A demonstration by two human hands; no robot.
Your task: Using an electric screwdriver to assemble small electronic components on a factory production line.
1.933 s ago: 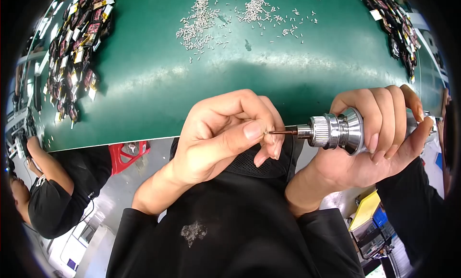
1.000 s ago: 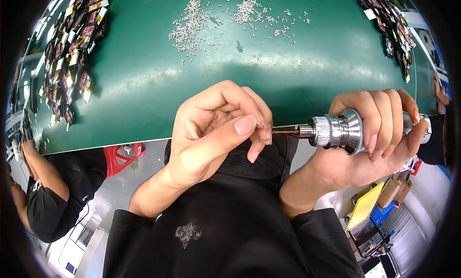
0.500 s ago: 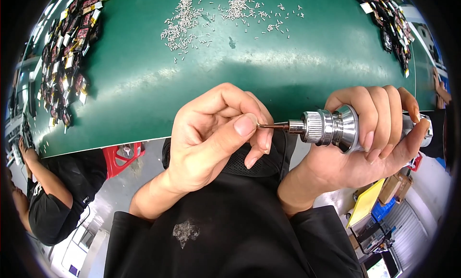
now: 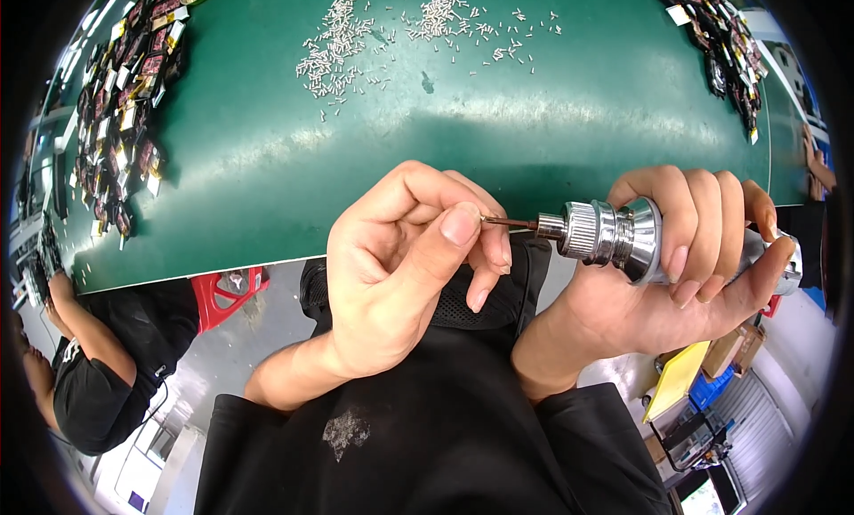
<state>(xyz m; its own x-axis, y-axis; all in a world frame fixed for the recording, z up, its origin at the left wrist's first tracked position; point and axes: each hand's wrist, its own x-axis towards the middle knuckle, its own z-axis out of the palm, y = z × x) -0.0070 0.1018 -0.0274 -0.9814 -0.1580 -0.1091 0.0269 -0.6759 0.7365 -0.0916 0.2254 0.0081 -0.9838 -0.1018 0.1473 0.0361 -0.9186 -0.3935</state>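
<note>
My right hand [image 4: 667,257] is wrapped round a silver electric screwdriver [image 4: 614,235], held sideways with its thin bit to the left. The brownish bit [image 4: 511,222] slopes slightly, its tip a little higher than the body. At that tip, the thumb and forefinger of my left hand [image 4: 400,266] are pinched together. Whatever lies between them is too small and covered to make out; only a tiny shiny speck shows. The other left fingers are loosely curled. Both hands are above my lap, by the near table edge.
Many small silver screws [image 4: 342,52] lie scattered on the green table [image 4: 267,177]. Dark packaged parts [image 4: 120,106] are heaped at left, and another heap [image 4: 721,52] lies at far right. A person [image 4: 98,355] works at the left, near a red stool [image 4: 227,297].
My left hand has shifted slightly right and down. The screwdriver has tilted a little, its rear end lower, with the bit tip still at my left fingertips.
</note>
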